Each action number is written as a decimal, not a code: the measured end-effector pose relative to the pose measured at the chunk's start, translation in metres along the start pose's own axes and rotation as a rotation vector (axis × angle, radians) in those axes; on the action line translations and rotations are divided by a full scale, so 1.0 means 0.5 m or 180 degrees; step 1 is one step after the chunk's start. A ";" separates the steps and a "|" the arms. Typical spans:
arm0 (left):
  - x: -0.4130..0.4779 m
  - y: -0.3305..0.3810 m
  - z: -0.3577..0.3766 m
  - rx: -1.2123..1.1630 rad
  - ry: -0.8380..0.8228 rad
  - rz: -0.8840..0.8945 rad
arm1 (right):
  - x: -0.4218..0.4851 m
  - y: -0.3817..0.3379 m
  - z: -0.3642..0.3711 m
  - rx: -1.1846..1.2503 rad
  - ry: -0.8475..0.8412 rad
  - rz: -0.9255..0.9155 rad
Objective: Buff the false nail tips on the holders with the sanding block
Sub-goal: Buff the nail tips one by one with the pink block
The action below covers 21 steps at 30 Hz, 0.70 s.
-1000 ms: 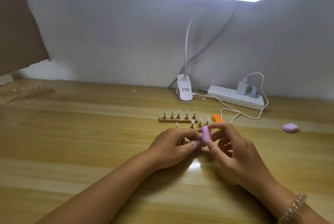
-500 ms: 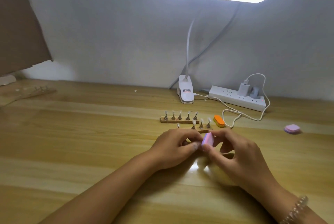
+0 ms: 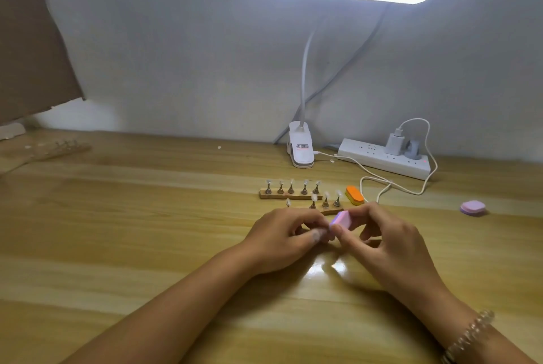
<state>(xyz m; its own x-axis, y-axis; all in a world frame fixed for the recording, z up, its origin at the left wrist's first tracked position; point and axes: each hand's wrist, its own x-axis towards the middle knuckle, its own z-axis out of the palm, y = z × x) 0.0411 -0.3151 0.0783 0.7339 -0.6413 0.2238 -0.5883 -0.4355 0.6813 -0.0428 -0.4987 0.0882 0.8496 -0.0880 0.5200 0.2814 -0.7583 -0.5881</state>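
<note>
Sanding block point(image 3: 340, 221), pink over purple: held just above the surface point(image 3: 147, 231) between both hands, just in front of the near row of nail tip holders point(image 3: 325, 203).

My right hand point(image 3: 390, 243): fingers curled round the block, thumb and forefinger pinching it.

My left hand point(image 3: 282, 239): fingers curled in, thumb and forefinger tips closed against the block's lower edge. What they pinch is hidden, so I cannot tell.

The far row of holders point(image 3: 291, 189) stands tips-up on its wooden strip.

Risks (judgement):
- Heavy pressure or a skewed stroke could pop a tip off its holder or buff it unevenly.
- A long forward stroke could topple the near row.
- The fingertip pinch may let the block slip.

Writing: the lamp clip point(image 3: 300, 150) has a printed label, too small to read. Nothing is legible on the power strip point(image 3: 385, 159).
</note>
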 end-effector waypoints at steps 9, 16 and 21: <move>-0.001 0.004 -0.003 -0.0050 0.0044 -0.0013 | -0.002 -0.003 0.001 -0.0049 -0.0047 -0.0115; -0.001 0.013 -0.008 -0.0020 0.0032 0.0006 | -0.003 -0.003 -0.001 -0.0133 0.0080 -0.0049; -0.002 0.010 -0.007 0.0007 0.0058 -0.0038 | -0.006 -0.012 0.002 -0.0082 -0.0224 -0.0210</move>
<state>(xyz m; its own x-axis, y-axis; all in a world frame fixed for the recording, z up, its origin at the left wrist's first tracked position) 0.0384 -0.3144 0.0839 0.7470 -0.6244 0.2282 -0.5801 -0.4445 0.6826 -0.0469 -0.4932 0.0897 0.8591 0.0075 0.5118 0.3269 -0.7773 -0.5375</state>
